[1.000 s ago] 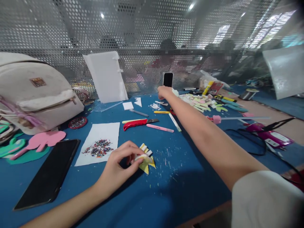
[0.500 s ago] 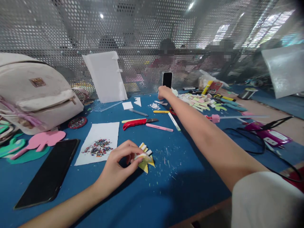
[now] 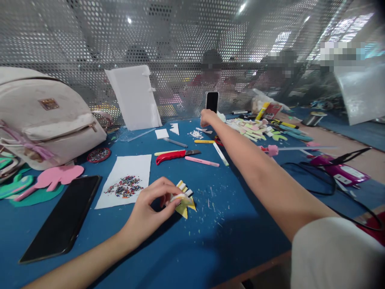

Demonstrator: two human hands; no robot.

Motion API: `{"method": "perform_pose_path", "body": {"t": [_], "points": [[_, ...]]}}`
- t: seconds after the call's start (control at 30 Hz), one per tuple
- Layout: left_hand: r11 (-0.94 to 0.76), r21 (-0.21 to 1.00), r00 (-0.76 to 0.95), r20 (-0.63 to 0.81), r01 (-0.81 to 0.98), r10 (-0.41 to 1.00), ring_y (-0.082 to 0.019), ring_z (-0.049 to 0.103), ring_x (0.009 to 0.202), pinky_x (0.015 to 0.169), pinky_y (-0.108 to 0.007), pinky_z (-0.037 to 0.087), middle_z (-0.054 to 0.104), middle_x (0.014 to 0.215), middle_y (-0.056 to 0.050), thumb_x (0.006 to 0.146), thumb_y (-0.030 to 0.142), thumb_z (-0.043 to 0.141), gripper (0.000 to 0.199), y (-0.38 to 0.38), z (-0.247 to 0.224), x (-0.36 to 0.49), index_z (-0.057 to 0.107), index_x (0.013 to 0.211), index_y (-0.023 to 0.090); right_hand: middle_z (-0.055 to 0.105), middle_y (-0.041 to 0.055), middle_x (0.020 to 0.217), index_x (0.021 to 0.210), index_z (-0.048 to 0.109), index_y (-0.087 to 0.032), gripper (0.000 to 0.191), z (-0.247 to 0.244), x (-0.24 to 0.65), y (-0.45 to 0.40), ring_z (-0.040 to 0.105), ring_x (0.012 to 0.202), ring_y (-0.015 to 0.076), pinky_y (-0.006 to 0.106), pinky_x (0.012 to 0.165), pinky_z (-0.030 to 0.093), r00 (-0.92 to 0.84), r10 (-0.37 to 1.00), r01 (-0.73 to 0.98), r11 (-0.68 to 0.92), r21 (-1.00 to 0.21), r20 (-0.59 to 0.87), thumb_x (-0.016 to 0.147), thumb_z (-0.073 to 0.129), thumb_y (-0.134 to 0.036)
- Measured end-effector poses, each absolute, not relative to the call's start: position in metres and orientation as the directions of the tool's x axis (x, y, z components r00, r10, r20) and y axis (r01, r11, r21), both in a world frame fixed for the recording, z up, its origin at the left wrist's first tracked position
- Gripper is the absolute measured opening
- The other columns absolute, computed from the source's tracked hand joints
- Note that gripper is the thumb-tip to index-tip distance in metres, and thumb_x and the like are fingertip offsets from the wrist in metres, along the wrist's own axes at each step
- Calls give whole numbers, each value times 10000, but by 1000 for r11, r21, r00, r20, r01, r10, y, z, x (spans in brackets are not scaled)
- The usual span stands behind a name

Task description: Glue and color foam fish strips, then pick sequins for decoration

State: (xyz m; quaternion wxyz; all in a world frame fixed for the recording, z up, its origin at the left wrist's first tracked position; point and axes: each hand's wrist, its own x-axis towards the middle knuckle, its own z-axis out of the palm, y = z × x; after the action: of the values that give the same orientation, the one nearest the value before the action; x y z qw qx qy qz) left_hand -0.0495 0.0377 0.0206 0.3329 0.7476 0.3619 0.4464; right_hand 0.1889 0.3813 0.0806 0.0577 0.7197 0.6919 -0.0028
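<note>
My left hand (image 3: 156,200) pinches a small yellow-and-white foam piece (image 3: 184,204) between thumb and fingers, low over the blue table. Pale strips and pointed yellow ends stick out past the fingertips. My right hand (image 3: 208,118) is stretched far forward, its fingers curled, close in front of an upright phone (image 3: 212,101). Whatever those fingers may hold is hidden. Between the hands lie a red-handled knife (image 3: 171,156), a pink pen (image 3: 202,161), a yellow pen (image 3: 204,141) and a white pen (image 3: 221,154). White crumbs (image 3: 196,134) lie just below the right hand.
A white sheet (image 3: 142,166) bears colourful beads (image 3: 126,186). On the left are a black tablet-like device (image 3: 61,220), pink foam cutouts (image 3: 58,176) and a white backpack (image 3: 48,116). Foam scraps (image 3: 252,128), a purple packet (image 3: 339,170) and black cables (image 3: 335,186) occupy the right. A perforated metal screen (image 3: 180,52) stands behind.
Both hands keep nearly the same place and grip. The view has shifted very slightly; nothing on the table has visibly moved.
</note>
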Motion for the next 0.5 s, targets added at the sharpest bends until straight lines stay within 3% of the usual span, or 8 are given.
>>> {"method": "perform_pose_path", "body": {"t": [0.3, 0.5], "points": [[-501, 830, 341, 410, 245, 846, -126, 571, 707, 578, -235, 441, 661, 916, -35, 957, 216, 626, 120, 38, 21, -49, 738, 987, 247, 623, 113, 1244, 1248, 600, -137, 343, 79, 189, 373, 649, 1066, 228, 423, 900, 570, 31, 995, 999, -29, 17, -97, 972, 632, -338], [-497, 831, 340, 405, 252, 849, -128, 580, 714, 585, -234, 446, 668, 923, -35, 954, 228, 629, 114, 39, 22, -48, 738, 976, 249, 664, 92, 1150, 1180, 629, -128, 300, 101, 180, 354, 673, 988, 203, 401, 860, 582, -6, 996, 993, -4, -114, -92, 973, 632, -345]]}}
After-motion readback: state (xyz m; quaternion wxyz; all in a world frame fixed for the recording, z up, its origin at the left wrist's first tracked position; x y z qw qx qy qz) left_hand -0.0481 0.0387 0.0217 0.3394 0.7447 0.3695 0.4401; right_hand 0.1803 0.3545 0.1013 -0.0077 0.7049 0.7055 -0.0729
